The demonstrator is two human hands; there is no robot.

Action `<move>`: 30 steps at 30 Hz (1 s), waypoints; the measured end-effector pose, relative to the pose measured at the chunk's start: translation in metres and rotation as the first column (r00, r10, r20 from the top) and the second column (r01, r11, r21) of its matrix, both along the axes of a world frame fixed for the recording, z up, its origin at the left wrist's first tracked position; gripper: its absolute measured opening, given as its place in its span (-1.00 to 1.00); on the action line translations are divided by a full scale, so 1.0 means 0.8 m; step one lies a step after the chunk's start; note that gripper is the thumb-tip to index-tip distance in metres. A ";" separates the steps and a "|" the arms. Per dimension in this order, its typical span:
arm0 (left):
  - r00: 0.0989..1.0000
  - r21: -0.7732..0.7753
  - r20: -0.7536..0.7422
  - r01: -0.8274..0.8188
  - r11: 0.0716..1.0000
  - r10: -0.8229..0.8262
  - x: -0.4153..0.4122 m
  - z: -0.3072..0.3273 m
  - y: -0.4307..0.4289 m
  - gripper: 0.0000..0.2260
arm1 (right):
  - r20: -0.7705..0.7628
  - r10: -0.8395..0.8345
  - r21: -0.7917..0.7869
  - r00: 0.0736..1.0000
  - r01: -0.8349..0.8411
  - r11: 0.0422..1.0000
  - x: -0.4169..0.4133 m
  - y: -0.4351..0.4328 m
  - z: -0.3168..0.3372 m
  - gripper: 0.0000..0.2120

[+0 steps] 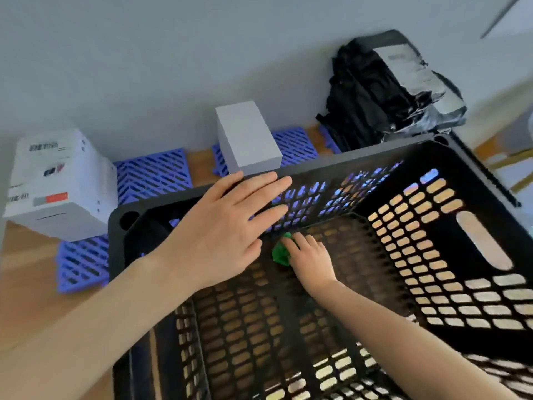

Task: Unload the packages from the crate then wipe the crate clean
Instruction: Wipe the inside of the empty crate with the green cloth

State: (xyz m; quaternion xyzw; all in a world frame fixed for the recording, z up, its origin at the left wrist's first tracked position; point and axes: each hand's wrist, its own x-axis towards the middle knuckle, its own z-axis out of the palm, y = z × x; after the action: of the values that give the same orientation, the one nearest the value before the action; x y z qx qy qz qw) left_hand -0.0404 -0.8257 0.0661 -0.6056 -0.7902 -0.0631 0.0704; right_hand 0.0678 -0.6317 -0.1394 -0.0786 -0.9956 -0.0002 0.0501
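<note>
A black slotted plastic crate (476,255) fills the lower right of the head view, with nothing but my hand and a cloth inside. My left hand (225,226) lies flat with straight fingers over the crate's far rim and inner wall. My right hand (311,261) is down on the crate floor near the far wall, holding a small green cloth (280,254) against the bottom. Outside, a white labelled box (60,186), a plain white box (248,137) and a black plastic-wrapped package (386,90) stand against the wall.
Blue slatted pallets (153,174) lie on the wooden floor (26,272) under the boxes, along a pale wall (173,53). More floor shows left of the crate.
</note>
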 end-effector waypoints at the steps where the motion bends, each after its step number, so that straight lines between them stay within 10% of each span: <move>1: 1.000 -0.006 -0.001 0.006 1.000 -0.006 -0.003 -0.002 -0.002 -0.55 | 0.031 -0.115 -0.033 0.993 0.116 0.993 0.000 -0.013 0.002 -0.52; 6: 1.000 0.002 -0.003 0.026 1.000 -0.026 -0.009 -0.004 -0.002 -0.52 | 0.143 -0.617 -0.264 0.774 0.630 0.730 -0.017 -0.050 0.019 -0.65; 11: 0.996 0.008 -0.077 0.052 0.999 -0.051 -0.014 -0.004 0.004 -0.55 | 0.240 -0.374 -0.150 0.896 0.415 0.897 0.009 -0.057 0.022 -0.56; 16: 0.984 0.035 -0.125 0.134 0.990 -0.128 -0.020 0.002 0.033 -0.58 | 0.421 -0.419 -0.078 0.804 0.493 0.867 0.058 -0.064 0.043 -0.55; 24: 0.894 0.140 -0.084 0.447 0.884 -0.439 -0.029 0.012 0.140 -0.61 | 0.541 -0.799 0.206 0.263 0.880 0.429 0.140 -0.070 0.057 -0.67; 30: 0.848 0.030 -0.097 0.525 0.850 -0.520 -0.040 -0.006 0.165 -0.58 | 0.424 -0.899 0.182 0.106 0.963 0.200 0.141 -0.069 0.047 -0.67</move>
State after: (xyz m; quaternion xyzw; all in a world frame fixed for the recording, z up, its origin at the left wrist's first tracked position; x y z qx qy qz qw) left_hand -0.0721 -0.6941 0.0610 -0.7976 -0.5898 -0.0760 0.1012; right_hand 0.1810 -0.6870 -0.1014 -0.6875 -0.6993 0.0199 -0.1947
